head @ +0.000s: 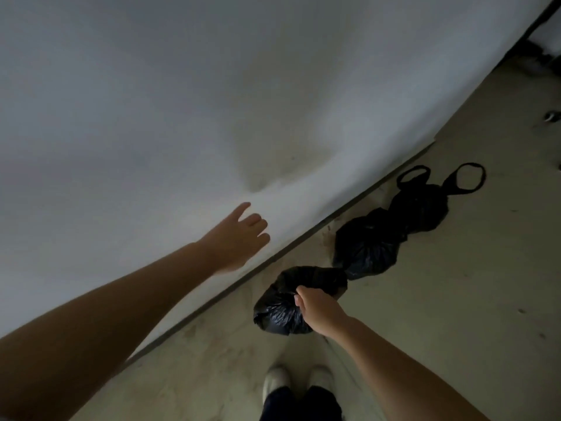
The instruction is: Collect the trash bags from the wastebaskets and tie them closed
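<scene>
Three black trash bags lie in a row on the floor along the foot of a white wall. My right hand (318, 311) is shut on the top of the nearest bag (282, 308), which looks bunched closed. The middle bag (367, 244) sits just beyond it, also gathered. Farthest away, the third bag (419, 208) shows two loop handles spread open on the floor. My left hand (236, 238) is stretched out with fingers apart, flat near the wall, holding nothing.
The white wall (212, 101) fills the upper left, meeting the beige floor (455, 299) along a dark baseboard. My two light shoes (300, 381) stand at the bottom centre. Dark objects sit at the far right edge and upper right corner.
</scene>
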{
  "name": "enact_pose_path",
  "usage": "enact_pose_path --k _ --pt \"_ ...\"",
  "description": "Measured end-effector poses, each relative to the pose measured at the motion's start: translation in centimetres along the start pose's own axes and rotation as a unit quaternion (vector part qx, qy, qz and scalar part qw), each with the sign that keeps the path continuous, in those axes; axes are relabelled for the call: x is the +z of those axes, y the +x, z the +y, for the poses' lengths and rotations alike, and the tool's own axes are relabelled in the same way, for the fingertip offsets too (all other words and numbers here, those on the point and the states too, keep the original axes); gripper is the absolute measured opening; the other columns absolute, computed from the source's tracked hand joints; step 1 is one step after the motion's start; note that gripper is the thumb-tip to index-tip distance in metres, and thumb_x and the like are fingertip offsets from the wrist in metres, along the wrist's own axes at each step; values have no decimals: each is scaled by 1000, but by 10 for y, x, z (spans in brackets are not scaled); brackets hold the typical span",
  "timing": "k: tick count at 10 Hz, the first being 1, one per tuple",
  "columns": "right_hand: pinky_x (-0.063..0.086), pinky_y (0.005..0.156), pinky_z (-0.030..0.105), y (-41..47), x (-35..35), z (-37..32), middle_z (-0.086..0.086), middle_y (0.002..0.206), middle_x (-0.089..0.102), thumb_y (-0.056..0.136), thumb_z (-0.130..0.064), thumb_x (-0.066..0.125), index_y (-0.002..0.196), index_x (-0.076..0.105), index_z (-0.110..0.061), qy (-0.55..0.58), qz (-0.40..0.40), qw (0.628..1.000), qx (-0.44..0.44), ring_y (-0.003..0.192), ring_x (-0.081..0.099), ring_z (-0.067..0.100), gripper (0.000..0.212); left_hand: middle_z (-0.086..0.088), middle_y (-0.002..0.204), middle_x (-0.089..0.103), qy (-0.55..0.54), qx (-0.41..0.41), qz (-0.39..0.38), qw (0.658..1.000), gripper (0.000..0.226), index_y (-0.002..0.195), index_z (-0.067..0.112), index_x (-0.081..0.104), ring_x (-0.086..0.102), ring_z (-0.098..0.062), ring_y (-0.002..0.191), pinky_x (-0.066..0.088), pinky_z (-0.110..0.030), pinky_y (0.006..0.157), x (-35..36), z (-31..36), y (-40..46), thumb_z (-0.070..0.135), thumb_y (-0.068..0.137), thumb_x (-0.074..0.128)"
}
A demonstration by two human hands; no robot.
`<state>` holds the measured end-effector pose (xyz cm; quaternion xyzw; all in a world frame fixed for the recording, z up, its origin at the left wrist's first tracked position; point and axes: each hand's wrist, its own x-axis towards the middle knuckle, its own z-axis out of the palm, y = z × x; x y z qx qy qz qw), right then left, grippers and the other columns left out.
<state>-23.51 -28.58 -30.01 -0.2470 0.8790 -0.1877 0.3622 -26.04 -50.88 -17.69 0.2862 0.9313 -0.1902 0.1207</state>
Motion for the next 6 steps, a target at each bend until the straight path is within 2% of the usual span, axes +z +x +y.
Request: enact_pose_path --k 1,2,3,4,5,6 --pt "28 48 25 40 16 16 -4 70 47 102 -27 27 94 46 -13 -26 11 1000 1 61 49 19 25 -10 88 69 62 19 25 998 12 82 10 71 66 -27 91 20 -45 116 32 -17 -4 6 71 65" --pt "28 49 25 69 37 38 -1 74 48 102 -26 27 105 50 -6 -41 12 999 8 62 48 18 31 -9 75 61 116 49 70 990 21 70 9 62 61 -29 82 12 -44 116 48 -27 -6 0 80 46" --pt "27 49 24 80 62 63 -9 66 32 102 -25 27 105 49 -8 -66 -31 997 31 62 43 17 28 -7 71 55 139 63 108 982 32 67 9 57 57 -28 77 13 -45 116 58 -28 -5 -2 87 34" --pt "36 57 30 81 76 82 -6 70 39 102 -25 26 95 43 -14 -86 -49 994 45 80 59 27 21 -7 70 54 138 73 151 976 37 66 8 55 56 -28 76 18 -46 116 71 -28 -5 -3 90 28" --pt "39 66 33 78 67 83 0 81 49 102 -24 26 96 43 -12 -73 -72 991 82 90 61 28 22 -7 70 55 106 53 134 984 30 66 9 56 57 -27 76 19 -45 116 69 -26 -3 -2 88 38" --pt "44 78 36 73 54 79 11 116 58 102 -24 27 119 47 -9 -53 -78 991 91 105 57 28 30 -8 79 62 76 28 139 987 23 74 9 64 61 -26 84 12 -42 117 71 -23 -1 1 85 45"
